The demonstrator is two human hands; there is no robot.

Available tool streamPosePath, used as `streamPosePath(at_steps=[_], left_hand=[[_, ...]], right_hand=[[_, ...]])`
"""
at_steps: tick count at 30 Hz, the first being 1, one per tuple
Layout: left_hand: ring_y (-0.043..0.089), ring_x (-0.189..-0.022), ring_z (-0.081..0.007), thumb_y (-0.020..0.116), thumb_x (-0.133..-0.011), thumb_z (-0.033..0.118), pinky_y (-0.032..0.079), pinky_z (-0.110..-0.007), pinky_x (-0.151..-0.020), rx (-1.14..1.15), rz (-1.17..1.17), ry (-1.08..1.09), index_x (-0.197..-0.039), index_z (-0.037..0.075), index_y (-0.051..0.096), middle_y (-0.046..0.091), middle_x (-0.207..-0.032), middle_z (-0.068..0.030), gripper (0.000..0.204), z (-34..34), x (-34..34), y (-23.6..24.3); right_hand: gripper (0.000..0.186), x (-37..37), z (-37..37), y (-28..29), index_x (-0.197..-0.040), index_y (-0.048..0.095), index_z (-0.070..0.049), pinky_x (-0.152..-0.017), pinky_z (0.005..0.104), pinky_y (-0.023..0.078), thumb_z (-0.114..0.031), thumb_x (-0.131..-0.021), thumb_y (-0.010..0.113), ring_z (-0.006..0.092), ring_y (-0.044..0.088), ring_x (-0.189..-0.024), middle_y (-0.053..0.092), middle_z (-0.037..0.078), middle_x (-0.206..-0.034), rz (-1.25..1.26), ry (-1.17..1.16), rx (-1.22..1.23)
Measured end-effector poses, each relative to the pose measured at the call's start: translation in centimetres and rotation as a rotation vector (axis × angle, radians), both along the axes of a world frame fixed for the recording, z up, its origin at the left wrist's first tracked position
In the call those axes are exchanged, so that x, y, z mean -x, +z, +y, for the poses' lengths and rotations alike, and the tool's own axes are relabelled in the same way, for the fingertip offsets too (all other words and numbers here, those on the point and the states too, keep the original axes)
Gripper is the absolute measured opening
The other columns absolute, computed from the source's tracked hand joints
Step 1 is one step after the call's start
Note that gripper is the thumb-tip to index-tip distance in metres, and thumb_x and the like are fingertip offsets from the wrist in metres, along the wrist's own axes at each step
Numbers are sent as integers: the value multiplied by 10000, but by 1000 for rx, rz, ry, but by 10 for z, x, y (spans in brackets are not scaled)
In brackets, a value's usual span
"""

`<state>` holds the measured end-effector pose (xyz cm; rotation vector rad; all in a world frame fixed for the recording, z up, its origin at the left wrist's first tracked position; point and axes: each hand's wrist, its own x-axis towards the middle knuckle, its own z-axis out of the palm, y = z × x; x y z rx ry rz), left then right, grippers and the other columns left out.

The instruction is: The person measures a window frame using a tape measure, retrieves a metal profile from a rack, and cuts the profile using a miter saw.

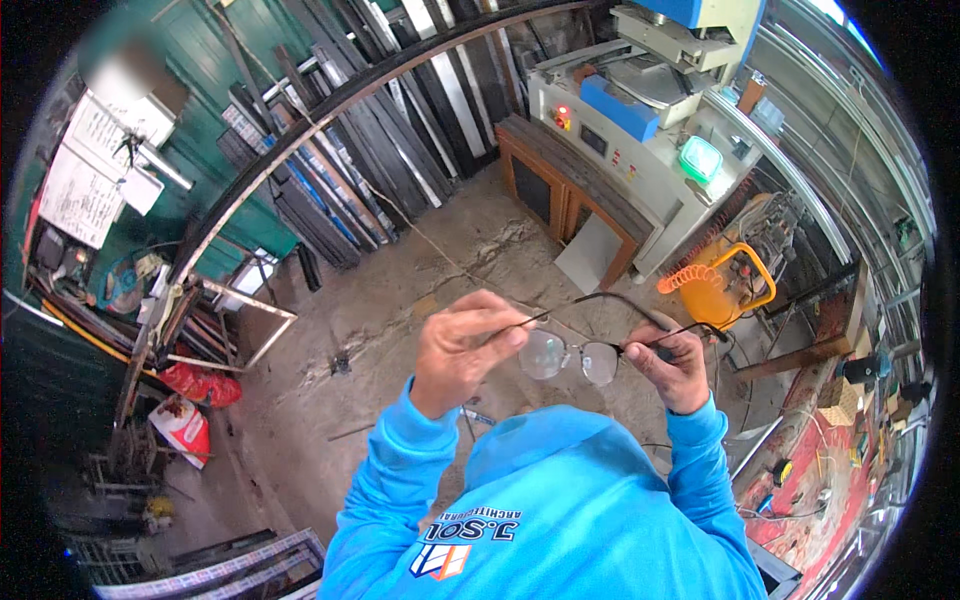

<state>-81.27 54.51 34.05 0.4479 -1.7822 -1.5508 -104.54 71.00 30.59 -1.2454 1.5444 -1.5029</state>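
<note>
Workshop, concrete floor (420, 290) below. Thin black-framed clear-lens spectacles (572, 356) held level, long axis left–right: left hand (462, 345) grip pinches one temple, right hand (672, 368) grip the other.

The person wears a bright sky-blue long-sleeved top of thin, smooth fabric. Both sleeves run down to the wrists and end in snug cuffs just behind the left grip (465, 345) and the right grip (672, 365), which are bare. The cloth creases softly at the elbows. On the chest sits a printed emblem in white, dark blue and orange
</note>
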Motion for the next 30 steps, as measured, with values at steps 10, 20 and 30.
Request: streamPosePath(at_steps=[10,20,30], left_hand=[[561,-844,-209,702,-825,214,371,-515,-1012,33,538,53,-910,56,681,603,-895,-76,181,-20,-58,22],[546,-814,-153,744,-766,266,266,-627,-1066,262,690,12,-823,221,681,572,-847,46,96,-11,-81,67],[486,-769,-123,725,-782,331,61,-717,-1075,378,604,-131,-759,302,694,494,-725,124,48,-3,-128,110]], right_hand=[[166,-48,-57,104,-823,702,-8,-617,316,429,-154,-766,756,184,550,-655,647,67,-771,236,117,481],[295,-86,-65,126,-893,675,-6,-565,325,353,-271,-786,748,145,494,-601,568,52,-756,209,144,928],[173,-103,-15,174,-914,670,-248,-702,301,330,-396,-824,681,60,485,-616,504,-78,-744,330,272,630]])
